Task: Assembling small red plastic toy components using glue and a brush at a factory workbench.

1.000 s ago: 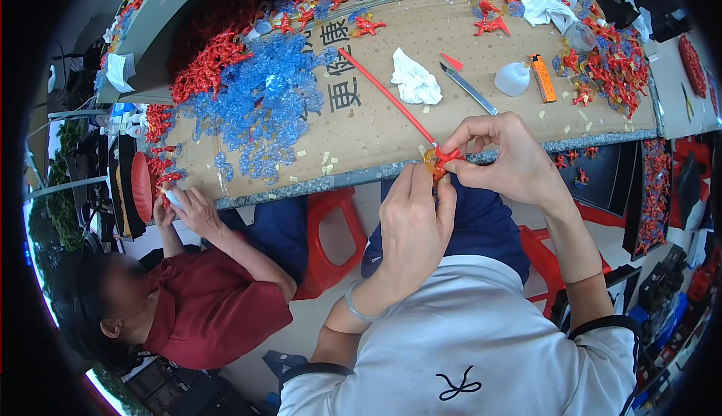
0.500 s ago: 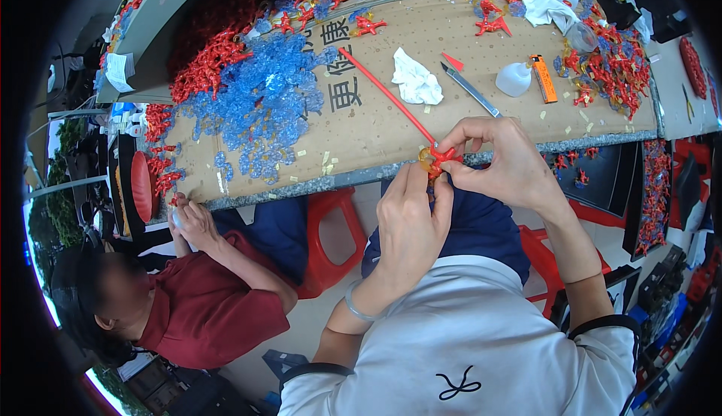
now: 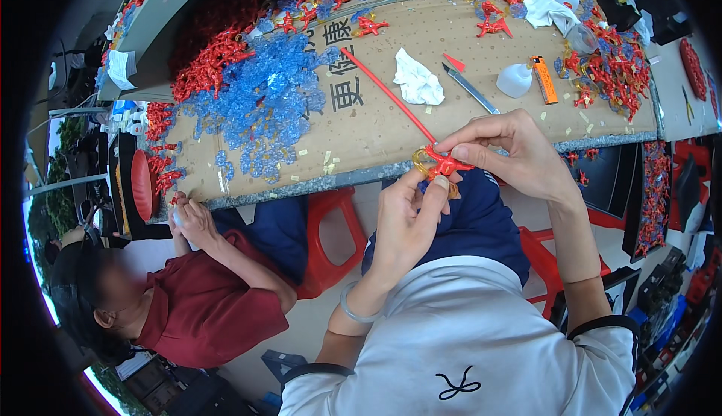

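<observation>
Just past the table's near edge, a small red plastic figure [image 3: 449, 165] with a clear yellow ring-like part [image 3: 421, 159] is held between my two hands. My left hand [image 3: 410, 217] pinches its lower side between thumb and fingers. My right hand [image 3: 519, 153] grips its right side with thumb and index finger. Bluish and yellow bits show low on the figure, partly covered by my left fingertips. A long thin red stick [image 3: 387, 95] lies on the cardboard, its near end by the figure; whether they touch I cannot tell.
On the cardboard [image 3: 361, 138] lie a heap of clear blue pieces [image 3: 263, 100], red figures [image 3: 210, 62], a crumpled white tissue [image 3: 417, 77], a utility knife [image 3: 470, 89], a squeeze bottle [image 3: 514, 80] and an orange box-like item [image 3: 544, 80]. A co-worker [image 3: 218, 311] sits at left, hands at the table edge.
My right hand has shifted slightly right and its fingers have changed position on the figure. My left hand has turned a little, so more of the figure and yellow ring shows.
</observation>
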A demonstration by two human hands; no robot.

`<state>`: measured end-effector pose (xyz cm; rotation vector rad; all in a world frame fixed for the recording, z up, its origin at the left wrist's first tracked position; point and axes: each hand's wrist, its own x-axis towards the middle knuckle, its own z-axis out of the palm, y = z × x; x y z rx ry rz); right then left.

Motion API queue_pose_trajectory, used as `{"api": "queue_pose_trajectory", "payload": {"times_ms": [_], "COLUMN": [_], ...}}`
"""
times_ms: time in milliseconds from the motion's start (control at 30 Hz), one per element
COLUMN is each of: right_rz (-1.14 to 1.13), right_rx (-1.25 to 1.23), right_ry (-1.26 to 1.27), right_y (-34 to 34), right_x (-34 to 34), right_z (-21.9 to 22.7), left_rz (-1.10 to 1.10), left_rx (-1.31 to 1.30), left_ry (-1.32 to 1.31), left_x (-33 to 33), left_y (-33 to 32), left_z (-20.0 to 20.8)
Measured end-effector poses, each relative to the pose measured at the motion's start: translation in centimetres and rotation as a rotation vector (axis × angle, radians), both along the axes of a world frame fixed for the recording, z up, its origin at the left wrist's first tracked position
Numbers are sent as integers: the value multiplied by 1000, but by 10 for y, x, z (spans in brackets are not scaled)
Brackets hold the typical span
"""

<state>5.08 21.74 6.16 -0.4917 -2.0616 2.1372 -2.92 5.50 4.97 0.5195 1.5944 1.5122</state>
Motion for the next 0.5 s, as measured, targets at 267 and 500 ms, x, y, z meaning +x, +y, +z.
{"api": "queue_pose_trajectory", "payload": {"times_ms": [267,500], "right_rz": [48,44], "right_rx": [-138,-199], "right_ry": [2,-17], "right_y": [10,9], "right_x": [-1,-4], "right_z": [-10,-17], "left_rz": [-229,-288], "left_rx": [143,207], "left_ry": [-630,-827], "left_x": [-16,-15], "left_y": [-3,-1], "left_z": [-7,-17]}}
